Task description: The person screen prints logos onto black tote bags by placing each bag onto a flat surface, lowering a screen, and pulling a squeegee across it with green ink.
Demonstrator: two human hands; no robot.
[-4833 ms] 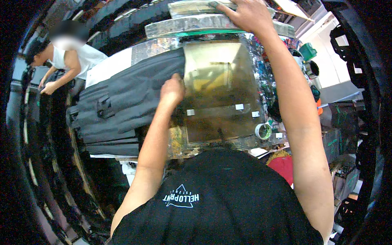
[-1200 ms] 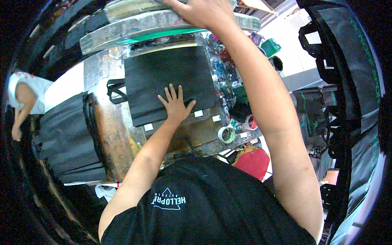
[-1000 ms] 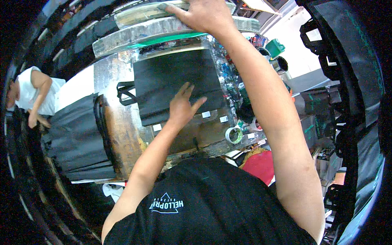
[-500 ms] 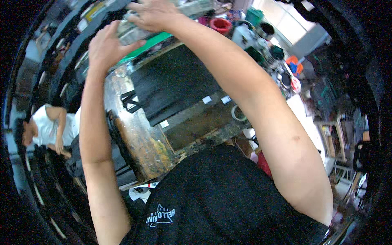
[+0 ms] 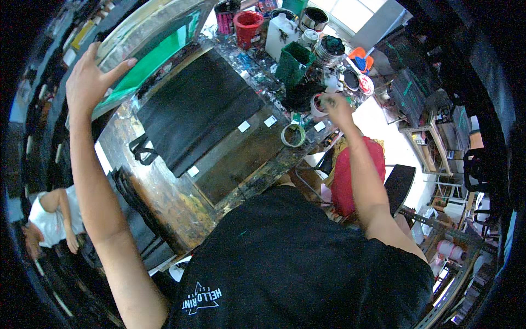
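Note:
At the upper left, my left hand [image 5: 87,82] grips the edge of a raised printing screen [image 5: 153,60] with bright green mesh, its thumb spread along the frame. My right hand [image 5: 338,109] is over the table's right side, fingers curled beside a pale pinkish ring [image 5: 316,105], perhaps a tape roll. Whether the fingers touch the ring, and what they hold, I cannot make out. Between my arms a black fabric bag [image 5: 197,109] lies flat on a dark board [image 5: 235,159], its strap [image 5: 142,149] sticking out at the left.
A roll of tape [image 5: 293,135] and small white pieces [image 5: 244,126] lie near the board. Behind stand a red bucket [image 5: 249,30], a white jug [image 5: 282,35] and a green container [image 5: 294,63]. A red-backed chair [image 5: 359,175] is at the right; another person [image 5: 55,216] is at the left.
My right hand has left the screen and swung right and down toward the pale ring. My left hand has moved left, and the green screen now stands raised and more visible.

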